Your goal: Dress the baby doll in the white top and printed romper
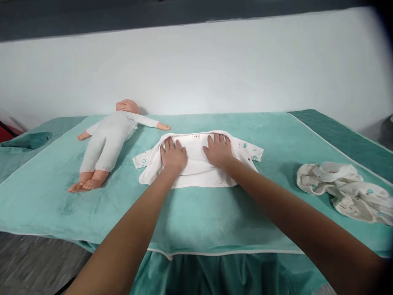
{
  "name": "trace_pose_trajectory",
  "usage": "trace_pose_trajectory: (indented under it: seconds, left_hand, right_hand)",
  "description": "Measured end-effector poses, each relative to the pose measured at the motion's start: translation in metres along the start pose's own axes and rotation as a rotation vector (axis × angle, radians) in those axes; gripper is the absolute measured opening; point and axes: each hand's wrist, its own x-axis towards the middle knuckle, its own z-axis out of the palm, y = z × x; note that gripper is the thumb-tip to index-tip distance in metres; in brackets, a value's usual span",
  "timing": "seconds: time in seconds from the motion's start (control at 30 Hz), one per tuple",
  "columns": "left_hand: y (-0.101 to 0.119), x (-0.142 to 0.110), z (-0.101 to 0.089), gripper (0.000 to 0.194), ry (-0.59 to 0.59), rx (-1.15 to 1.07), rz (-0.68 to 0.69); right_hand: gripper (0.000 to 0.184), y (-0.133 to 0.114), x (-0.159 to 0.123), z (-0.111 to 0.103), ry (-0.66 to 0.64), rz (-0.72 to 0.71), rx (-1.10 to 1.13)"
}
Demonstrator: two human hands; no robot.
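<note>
A small white baby shirt (199, 164) lies spread out with its front opened and its neck label showing. Its sleeves, printed with small coloured figures, stick out to both sides. My left hand (173, 155) rests flat on the left part of the shirt, fingers spread. On the right part, close to the collar, my right hand (218, 150) lies flat too, fingers apart. Left of the shirt a baby doll (107, 137) in a white cloth body lies on its back, one arm reaching toward the collar.
A crumpled white printed garment (346, 188) lies at the right. Everything sits on a green cloth (215, 217) with pale piping, which hangs over the front edge. A white wall (196, 73) rises behind, and grey floor (33, 262) shows at lower left.
</note>
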Motion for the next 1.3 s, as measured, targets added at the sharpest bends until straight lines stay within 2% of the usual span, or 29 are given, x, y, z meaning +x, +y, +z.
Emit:
trace_pose_trajectory:
  seconds: [0.1,0.2,0.43,0.53,0.63,0.8,0.9,1.0,1.07,1.2,1.3]
  left_hand:
    - [-0.001,0.002,0.004,0.061,-0.017,-0.033,-0.01]
    - [-0.001,-0.002,0.004,0.058,0.028,-0.035,0.002]
    - [-0.003,-0.023,0.002,0.055,0.077,-0.025,0.039]
    - [-0.009,-0.036,0.0,0.054,0.062,-0.062,0.051]
    - [-0.022,-0.056,-0.002,0.051,0.094,-0.122,0.093]
    - [-0.069,-0.106,-0.001,0.036,0.251,-0.324,0.235]
    - [-0.095,-0.134,0.0,0.04,0.288,-0.398,0.312]
    - [-0.103,-0.146,-0.001,0.051,0.269,-0.426,0.366]
    - [-0.101,-0.145,0.0,0.051,0.284,-0.457,0.347]
    - [-0.098,-0.141,0.0,0.036,0.326,-0.52,0.311]
    - [-0.098,-0.144,-0.002,0.026,0.368,-0.506,0.291]
  right_hand:
    - [0.053,0.002,0.003,0.004,-0.009,-0.021,0.042]
    - [0.049,0.001,0.001,0.004,0.021,-0.041,0.045]
    - [0.048,-0.006,-0.021,-0.005,-0.025,-0.211,0.083]
    - [0.052,-0.004,-0.045,-0.007,0.003,-0.197,0.149]
    - [0.054,0.001,-0.082,-0.01,0.031,-0.178,0.223]
    - [0.047,0.022,-0.152,-0.018,0.123,-0.233,0.271]
    - [0.036,0.035,-0.176,-0.022,0.169,-0.256,0.284]
    - [0.035,0.04,-0.177,-0.024,0.189,-0.247,0.284]
    - [0.036,0.039,-0.168,-0.024,0.196,-0.244,0.273]
    - [0.026,0.036,-0.15,-0.023,0.215,-0.226,0.285]
    - [0.021,0.037,-0.148,-0.023,0.265,-0.215,0.296]
